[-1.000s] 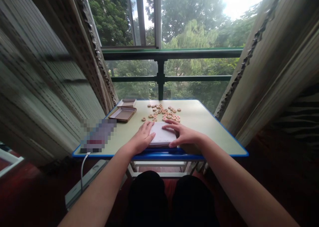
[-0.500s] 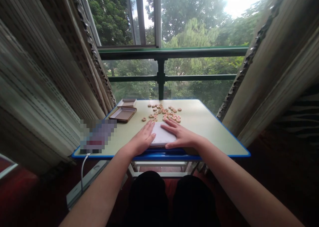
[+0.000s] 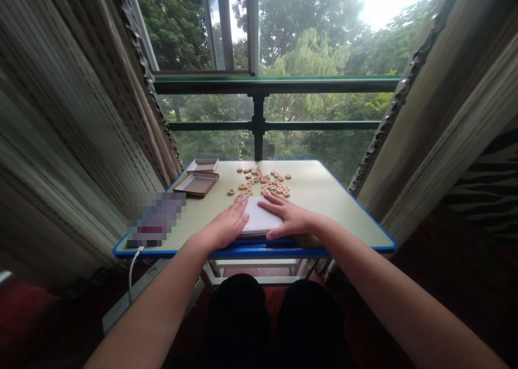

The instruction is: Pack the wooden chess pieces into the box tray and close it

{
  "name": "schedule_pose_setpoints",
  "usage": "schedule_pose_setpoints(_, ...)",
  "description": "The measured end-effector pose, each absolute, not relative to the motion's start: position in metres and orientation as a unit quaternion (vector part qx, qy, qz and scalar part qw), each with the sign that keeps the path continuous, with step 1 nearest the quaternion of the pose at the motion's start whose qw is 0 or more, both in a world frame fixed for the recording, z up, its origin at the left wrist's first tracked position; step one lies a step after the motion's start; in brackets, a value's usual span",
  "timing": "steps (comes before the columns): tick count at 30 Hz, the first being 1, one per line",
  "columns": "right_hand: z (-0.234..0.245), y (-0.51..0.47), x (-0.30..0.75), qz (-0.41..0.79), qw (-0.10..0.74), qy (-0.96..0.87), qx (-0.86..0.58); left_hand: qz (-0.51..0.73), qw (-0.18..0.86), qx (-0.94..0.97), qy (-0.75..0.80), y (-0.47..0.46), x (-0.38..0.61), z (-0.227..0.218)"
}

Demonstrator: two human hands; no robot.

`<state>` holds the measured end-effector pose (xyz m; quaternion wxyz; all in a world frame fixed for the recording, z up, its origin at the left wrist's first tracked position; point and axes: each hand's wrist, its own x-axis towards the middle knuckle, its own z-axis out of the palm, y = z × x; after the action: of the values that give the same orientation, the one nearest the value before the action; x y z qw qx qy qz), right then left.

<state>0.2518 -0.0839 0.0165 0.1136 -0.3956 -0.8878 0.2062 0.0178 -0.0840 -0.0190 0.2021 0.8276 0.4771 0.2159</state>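
A white sheet (image 3: 259, 218), seemingly a folded board or a pad of paper, lies flat at the near edge of the table. My left hand (image 3: 229, 223) rests along its left side, fingers stretched forward. Across its right side lies my right hand (image 3: 289, 215), with fingers spread and the thumb toward me. Neither hand is closed around anything. Just beyond the fingertips, several round wooden Chinese chess pieces (image 3: 274, 188) are scattered, some with red characters and some with dark ones.
An open brown box half (image 3: 215, 181) and a pale box half (image 3: 203, 161) lie at the back left. A blurred-out device (image 3: 156, 218) with a white cable (image 3: 131, 274) is at the left edge. Curtains flank the table (image 3: 343, 226), and a railing (image 3: 324, 84) stands behind it.
The view has shifted slightly, so everything appears a little further left. Both hands keep their places on the white sheet, and the chess pieces lie as before.
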Motion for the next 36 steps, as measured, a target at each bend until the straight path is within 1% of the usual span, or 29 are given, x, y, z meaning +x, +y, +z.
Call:
schedule_pose_setpoints(5,0.011,-0.095,0.249,0.147,0.145,-0.901,-0.381,0.238,0.165,0.826,0.484,-0.092,0.021,-0.013)
schedule_pose_setpoints(7,0.009,-0.101,0.250,0.144,0.160,-0.902,-0.373,0.243,0.162,0.839,0.459,-0.099,0.020,-0.008)
schedule_pose_setpoints(10,0.009,-0.111,0.254,0.151,0.148,-0.903,-0.374,0.215,0.170,0.863,0.424,-0.113,0.016,-0.003)
schedule_pose_setpoints(13,0.010,-0.124,0.261,0.150,0.135,-0.913,-0.353,0.189,0.129,0.892,0.391,-0.129,0.010,-0.004)
schedule_pose_setpoints(15,0.010,-0.134,0.263,0.140,0.139,-0.922,-0.334,0.194,0.088,0.904,0.371,-0.137,0.006,-0.009)
schedule_pose_setpoints(19,0.005,-0.153,0.263,0.103,0.174,-0.930,-0.307,0.243,0.015,0.910,0.334,-0.144,0.004,-0.022)
schedule_pose_setpoints(22,0.003,-0.156,0.262,0.113,0.223,-0.923,-0.293,0.271,0.014,0.911,0.311,-0.145,0.006,-0.020)
schedule_pose_setpoints(24,0.003,-0.153,0.264,0.138,0.266,-0.905,-0.301,0.280,0.037,0.904,0.322,-0.144,0.009,-0.013)
schedule_pose_setpoints(26,0.006,-0.145,0.265,0.178,0.298,-0.879,-0.327,0.286,0.084,0.891,0.342,-0.140,0.013,-0.004)
schedule_pose_setpoints(28,0.009,-0.133,0.267,0.227,0.321,-0.847,-0.359,0.297,0.145,0.871,0.363,-0.131,0.021,0.004)
schedule_pose_setpoints(32,0.017,-0.111,0.272,0.331,0.377,-0.768,-0.398,0.351,0.226,0.821,0.390,-0.100,0.046,0.011)
schedule_pose_setpoints(36,0.021,-0.101,0.290,0.479,0.402,-0.642,-0.445,0.368,0.396,0.730,0.418,-0.071,0.084,0.012)
